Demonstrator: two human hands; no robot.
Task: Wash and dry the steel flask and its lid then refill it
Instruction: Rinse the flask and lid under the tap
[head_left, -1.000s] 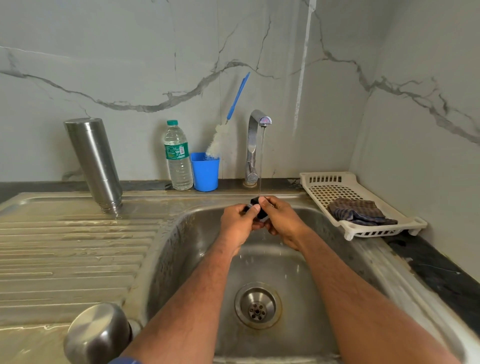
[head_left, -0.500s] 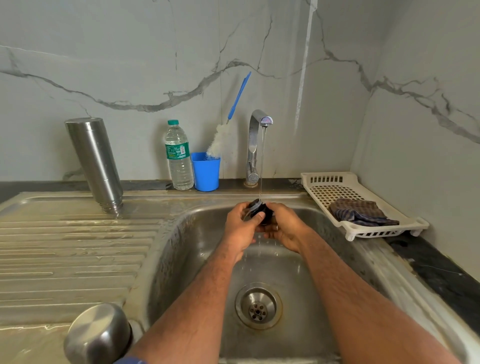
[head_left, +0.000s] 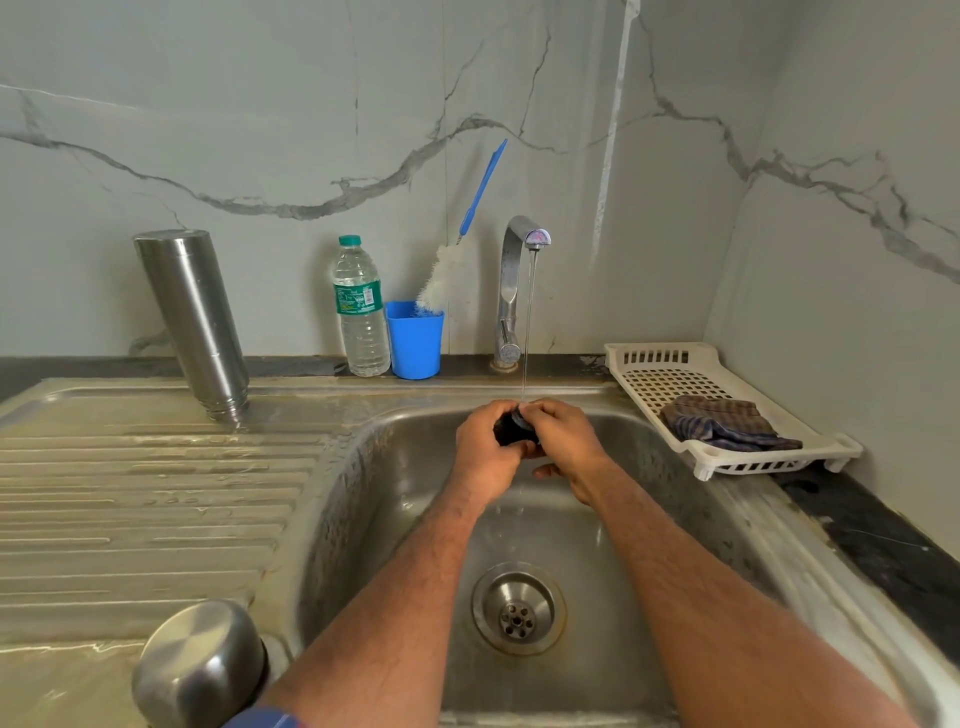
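Note:
A small black lid (head_left: 511, 432) sits between my left hand (head_left: 485, 447) and my right hand (head_left: 563, 441), both closed around it over the sink basin (head_left: 395, 499). A thin stream of water from the tap (head_left: 514, 291) falls onto it. The steel flask (head_left: 195, 322) stands mouth down on the wet draining board (head_left: 145, 499) at the back left. A rounded steel cup (head_left: 200, 667) rests upside down at the board's near edge.
A clear water bottle (head_left: 361, 309) and a blue cup (head_left: 415, 340) holding a blue-handled bottle brush (head_left: 457, 260) stand behind the sink. A white slotted tray (head_left: 670, 379) with a checked cloth (head_left: 727, 428) lies on the right counter. The drain (head_left: 517, 608) is below my arms.
Both hands have kept turning and rubbing the lid under the stream. My right hand has closed further over it and less of the lid shows.

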